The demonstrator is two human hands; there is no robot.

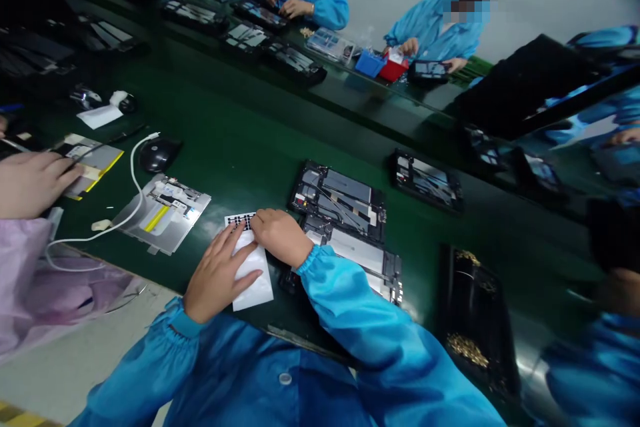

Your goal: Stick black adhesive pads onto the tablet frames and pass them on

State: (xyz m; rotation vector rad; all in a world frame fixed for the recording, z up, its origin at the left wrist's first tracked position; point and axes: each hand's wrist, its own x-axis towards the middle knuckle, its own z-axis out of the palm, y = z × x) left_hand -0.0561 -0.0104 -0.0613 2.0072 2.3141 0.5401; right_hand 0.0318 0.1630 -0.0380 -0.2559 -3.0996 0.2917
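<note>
Head camera, and here we go: the left hand (220, 273) is spread wide, fingers fanned flat across a white paper sheet (254, 279). The right hand (281, 237) curves over the top of that sheet, fingertips on a small white label sheet printed with a black grid (240, 221); pinching or only pressing, I can't tell from here. Both hands come out of blue cuffed sleeves (350, 307) over a dark green conveyor belt (240, 147).

Just right of the right hand, 2 open black tablet frames (337, 200) lie end to end, with a 3rd black frame (427, 180) further along. To the left, there's 1 silver tablet back panel (163, 213) and 1 black computer mouse (159, 155), its white cable (133, 177) curling past the panel. Further left, a co-worker's hand (33, 183) rests on a flat yellow-edged battery (95, 163). Lower right sits 1 black tray of gold screws (467, 350). Across the belt, 1 co-worker in blue (320, 3) and another (430, 30) work near 1 blue bin (370, 63) and 1 red bin (393, 69).
</note>
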